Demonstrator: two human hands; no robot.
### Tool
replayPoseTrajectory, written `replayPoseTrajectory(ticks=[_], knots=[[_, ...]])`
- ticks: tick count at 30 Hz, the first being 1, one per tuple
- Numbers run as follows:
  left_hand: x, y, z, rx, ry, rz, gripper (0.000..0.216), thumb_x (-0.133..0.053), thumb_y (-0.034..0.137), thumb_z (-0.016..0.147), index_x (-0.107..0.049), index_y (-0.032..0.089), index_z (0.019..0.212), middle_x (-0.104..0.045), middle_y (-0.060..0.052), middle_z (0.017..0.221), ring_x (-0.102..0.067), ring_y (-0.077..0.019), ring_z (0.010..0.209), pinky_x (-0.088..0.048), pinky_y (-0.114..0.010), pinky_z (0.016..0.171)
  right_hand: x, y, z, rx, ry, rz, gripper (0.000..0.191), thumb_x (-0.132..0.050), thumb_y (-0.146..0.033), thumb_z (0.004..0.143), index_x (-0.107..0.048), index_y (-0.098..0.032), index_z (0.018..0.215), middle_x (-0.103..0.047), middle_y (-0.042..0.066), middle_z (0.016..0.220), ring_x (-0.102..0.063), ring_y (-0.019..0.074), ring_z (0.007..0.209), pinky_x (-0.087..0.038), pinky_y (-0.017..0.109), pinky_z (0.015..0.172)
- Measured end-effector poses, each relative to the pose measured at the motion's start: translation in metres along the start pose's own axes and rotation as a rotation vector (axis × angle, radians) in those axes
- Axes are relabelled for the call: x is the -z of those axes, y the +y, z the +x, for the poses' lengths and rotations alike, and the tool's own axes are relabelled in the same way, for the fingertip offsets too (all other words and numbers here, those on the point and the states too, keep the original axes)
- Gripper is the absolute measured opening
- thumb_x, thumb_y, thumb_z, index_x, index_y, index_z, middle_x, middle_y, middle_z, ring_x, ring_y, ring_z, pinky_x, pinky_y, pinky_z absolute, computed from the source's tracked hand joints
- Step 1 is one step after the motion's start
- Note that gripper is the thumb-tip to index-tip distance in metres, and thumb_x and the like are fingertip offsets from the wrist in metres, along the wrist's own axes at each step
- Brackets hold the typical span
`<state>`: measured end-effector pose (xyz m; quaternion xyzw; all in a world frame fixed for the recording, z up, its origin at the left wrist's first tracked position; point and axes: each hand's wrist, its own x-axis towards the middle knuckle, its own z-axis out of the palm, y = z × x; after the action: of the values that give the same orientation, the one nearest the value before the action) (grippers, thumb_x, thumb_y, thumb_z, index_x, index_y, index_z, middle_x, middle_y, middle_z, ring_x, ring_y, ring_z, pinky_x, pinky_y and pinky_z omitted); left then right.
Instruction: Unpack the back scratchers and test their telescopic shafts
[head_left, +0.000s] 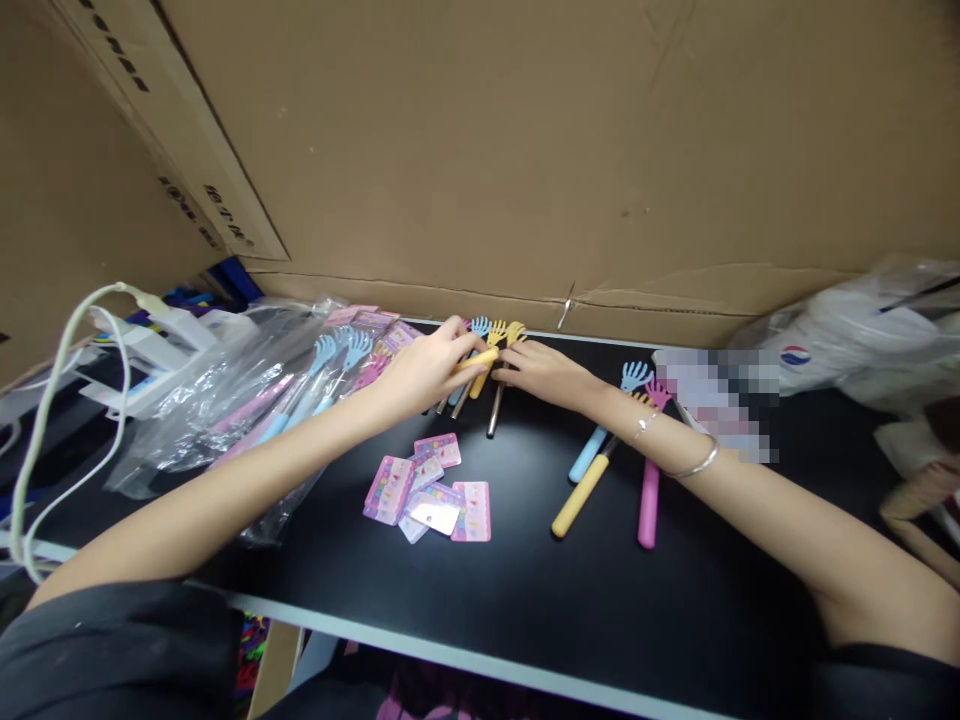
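Observation:
My left hand (424, 370) and my right hand (541, 373) meet at the far middle of the black table (525, 590), over a small bunch of hand-shaped back scratchers (491, 335). The left hand's fingers are closed round a yellow handle (480, 362). The right hand's fingers rest curled on the same bunch, next to a metal-stemmed scratcher (495, 410). Three more scratchers, blue (600, 440), yellow (581, 492) and pink (649, 490), lie under my right forearm. Several pink cards (427, 490) lie in a loose pile nearer to me.
A clear plastic bag of scratchers (247, 400) lies at the left, beside a white power strip with its cable (150, 330). A cardboard wall (525, 150) stands right behind the table. A white plastic bag (855, 340) sits at the right. The table's near edge (450, 655) runs below my arms.

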<state>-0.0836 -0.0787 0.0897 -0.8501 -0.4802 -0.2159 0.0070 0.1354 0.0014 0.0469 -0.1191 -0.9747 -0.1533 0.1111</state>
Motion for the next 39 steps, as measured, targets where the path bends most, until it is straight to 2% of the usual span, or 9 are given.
replayPoseTrajectory(ticks=[3, 6, 11, 16, 19, 22, 28, 34, 39], knots=[[-0.015, -0.001, 0.018, 0.009, 0.034, -0.133, 0.027, -0.05, 0.036, 0.092, -0.055, 0.014, 0.107, -0.058, -0.006, 0.089, -0.058, -0.017, 0.076, -0.041, -0.027, 0.067, -0.003, 0.0, -0.002, -0.161, 0.148, 0.277, 0.026, -0.043, -0.021, 0.093, -0.054, -0.017, 0.116, -0.06, 0.013, 0.114, -0.053, 0.0246, 0.109, -0.042, 0.043, 0.093], [-0.029, 0.002, 0.035, 0.044, 0.004, -0.349, 0.031, -0.057, 0.031, 0.087, -0.049, 0.014, 0.112, -0.058, 0.0, 0.075, -0.055, -0.0139, 0.065, -0.038, -0.024, 0.06, -0.001, -0.007, -0.004, -0.393, 0.27, 0.747, 0.027, -0.047, -0.034, 0.092, -0.046, -0.02, 0.115, -0.062, 0.008, 0.099, -0.06, 0.0195, 0.091, -0.049, 0.038, 0.082], [-0.042, 0.008, 0.052, 0.12, -0.038, -0.524, 0.033, -0.052, 0.034, 0.089, -0.047, 0.011, 0.113, -0.06, -0.001, 0.076, -0.057, -0.0137, 0.065, -0.041, -0.024, 0.062, 0.003, -0.009, -0.006, -0.674, 0.296, 1.249, 0.031, -0.043, -0.053, 0.09, -0.043, -0.023, 0.101, -0.059, -0.001, 0.08, -0.061, 0.0117, 0.07, -0.05, 0.026, 0.066], [-0.038, 0.001, 0.033, -0.074, -0.157, -0.338, 0.036, -0.05, 0.041, 0.09, -0.055, 0.015, 0.114, -0.065, -0.008, 0.102, -0.058, -0.02, 0.095, -0.044, -0.033, 0.086, 0.005, 0.008, -0.014, -0.765, 0.186, 1.233, 0.026, -0.044, -0.046, 0.091, -0.047, -0.02, 0.094, -0.057, -0.002, 0.069, -0.057, 0.0087, 0.059, -0.044, 0.02, 0.053], [-0.039, -0.006, 0.012, -0.218, -0.224, -0.1, 0.044, -0.054, 0.043, 0.087, -0.054, 0.016, 0.122, -0.056, -0.011, 0.125, -0.046, -0.027, 0.119, -0.034, -0.044, 0.103, -0.001, 0.017, -0.014, -0.79, 0.069, 1.194, 0.019, -0.049, -0.037, 0.09, -0.048, -0.018, 0.09, -0.055, -0.004, 0.059, -0.054, 0.0086, 0.049, -0.037, 0.019, 0.045], [-0.047, -0.011, 0.0, -0.23, -0.278, -0.004, 0.047, -0.047, 0.043, 0.092, -0.05, 0.016, 0.13, -0.045, -0.013, 0.139, -0.036, -0.0286, 0.13, -0.026, -0.048, 0.11, -0.01, 0.019, -0.006, -0.829, 0.025, 1.119, 0.013, -0.051, -0.031, 0.089, -0.045, -0.019, 0.09, -0.053, -0.008, 0.053, -0.05, 0.0072, 0.041, -0.033, 0.018, 0.042], [-0.059, -0.015, 0.0, -0.187, -0.237, -0.016, 0.051, -0.039, 0.035, 0.095, -0.033, 0.02, 0.144, -0.032, -0.013, 0.15, -0.027, -0.0262, 0.138, -0.022, -0.048, 0.114, -0.013, 0.011, 0.001, -0.885, 0.052, 0.964, 0.012, -0.051, -0.022, 0.086, -0.044, -0.021, 0.096, -0.055, -0.01, 0.057, -0.045, 0.005, 0.035, -0.032, 0.019, 0.044], [-0.059, -0.012, 0.002, -0.247, -0.248, 0.028, 0.042, -0.035, 0.029, 0.096, -0.045, 0.023, 0.136, -0.035, -0.004, 0.151, -0.028, -0.0241, 0.137, -0.024, -0.046, 0.113, -0.003, 0.0, -0.005, -0.865, 0.037, 1.014, 0.012, -0.041, -0.016, 0.087, -0.04, -0.02, 0.098, -0.066, -0.002, 0.079, -0.057, 0.007, 0.046, -0.043, 0.021, 0.052], [-0.058, -0.008, 0.002, -0.236, -0.18, 0.112, 0.038, -0.031, 0.033, 0.098, -0.055, 0.02, 0.125, -0.044, -0.005, 0.145, -0.035, -0.0243, 0.132, -0.026, -0.045, 0.11, 0.036, 0.005, -0.032, -0.688, -0.037, 0.91, 0.015, -0.043, -0.016, 0.086, -0.049, -0.018, 0.099, -0.066, 0.002, 0.082, -0.062, 0.0118, 0.065, -0.047, 0.026, 0.066]])
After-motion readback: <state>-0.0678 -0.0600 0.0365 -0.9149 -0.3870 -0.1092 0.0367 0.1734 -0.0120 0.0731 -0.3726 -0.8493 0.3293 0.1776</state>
